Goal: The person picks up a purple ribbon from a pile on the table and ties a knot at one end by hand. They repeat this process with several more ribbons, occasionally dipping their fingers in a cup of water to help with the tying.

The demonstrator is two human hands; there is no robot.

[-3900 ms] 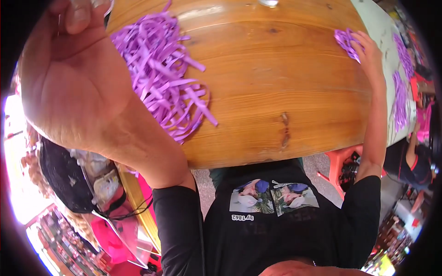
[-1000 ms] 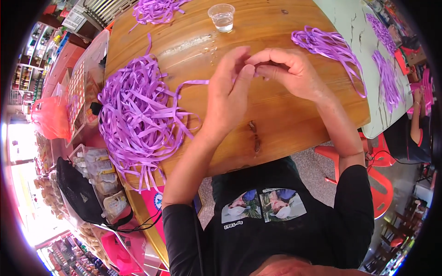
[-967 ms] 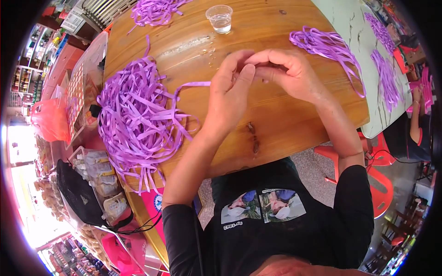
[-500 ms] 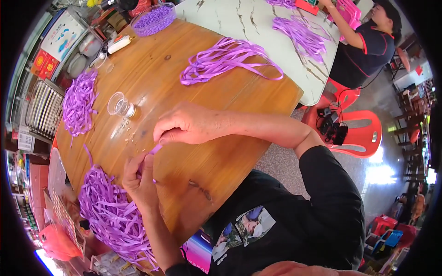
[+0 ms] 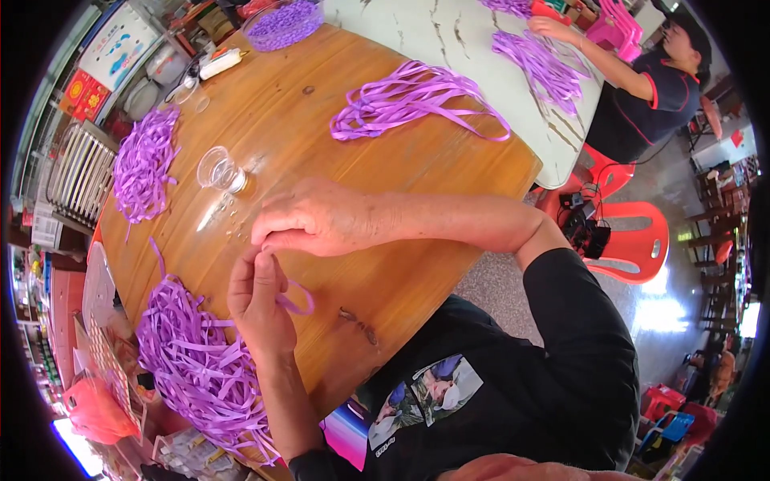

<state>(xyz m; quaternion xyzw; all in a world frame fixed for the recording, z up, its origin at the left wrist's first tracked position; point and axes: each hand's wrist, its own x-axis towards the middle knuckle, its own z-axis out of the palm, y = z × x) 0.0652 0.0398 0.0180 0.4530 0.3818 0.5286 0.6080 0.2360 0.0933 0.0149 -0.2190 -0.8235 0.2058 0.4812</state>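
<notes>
Purple ribbon [image 5: 310,303] bows out in a small loop beside the left hand [image 5: 263,309], near the frame's centre, above the wooden counter [image 5: 265,112]. That hand grips it, thumb against fingers; the right hand [image 5: 317,220] is pinched closed at the same spot, though whether it holds ribbon too is hidden. Half a second ago a short strip showed between separated hands; now the fingertips meet, which suggests both are working one point. A loose ribbon heap [image 5: 192,361] lies lower left.
</notes>
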